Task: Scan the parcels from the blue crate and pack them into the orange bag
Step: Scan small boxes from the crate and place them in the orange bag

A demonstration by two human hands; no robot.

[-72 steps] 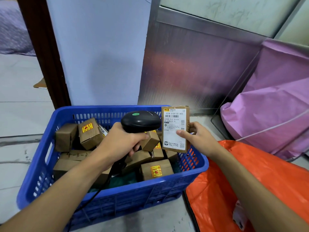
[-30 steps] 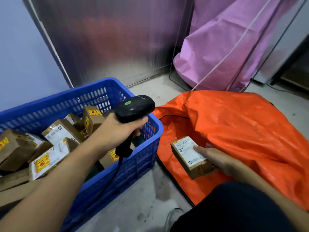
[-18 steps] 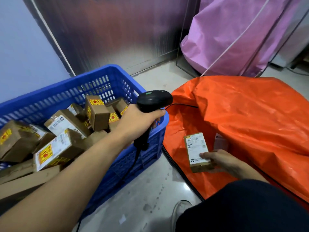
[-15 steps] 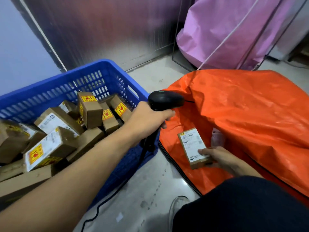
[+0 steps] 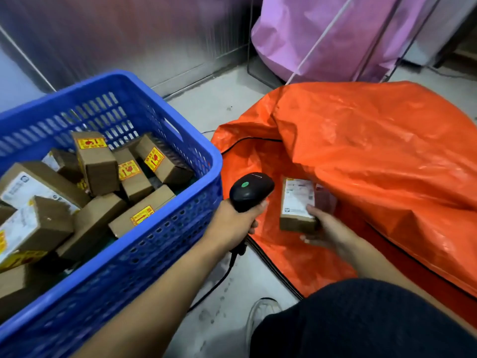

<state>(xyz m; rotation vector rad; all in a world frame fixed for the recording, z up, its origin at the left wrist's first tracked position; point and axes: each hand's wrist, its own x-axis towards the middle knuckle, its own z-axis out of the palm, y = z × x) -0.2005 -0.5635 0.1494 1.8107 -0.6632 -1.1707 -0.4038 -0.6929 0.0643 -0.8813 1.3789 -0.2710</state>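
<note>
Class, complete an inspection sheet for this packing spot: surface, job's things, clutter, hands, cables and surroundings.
Surface: pale floor, lightly spotted.
Job's things: blue crate holds many cardboard boxes; orange bag lies open beside it; one parcel, label up, is inside the bag's mouth.
Clutter: nothing seen.
Hands: left hand grips the scanner; right hand holds the parcel.
Cables: scanner cord trails across the floor beside the crate.
Surroundings: metal panel behind; purple cover at the back right.
</note>
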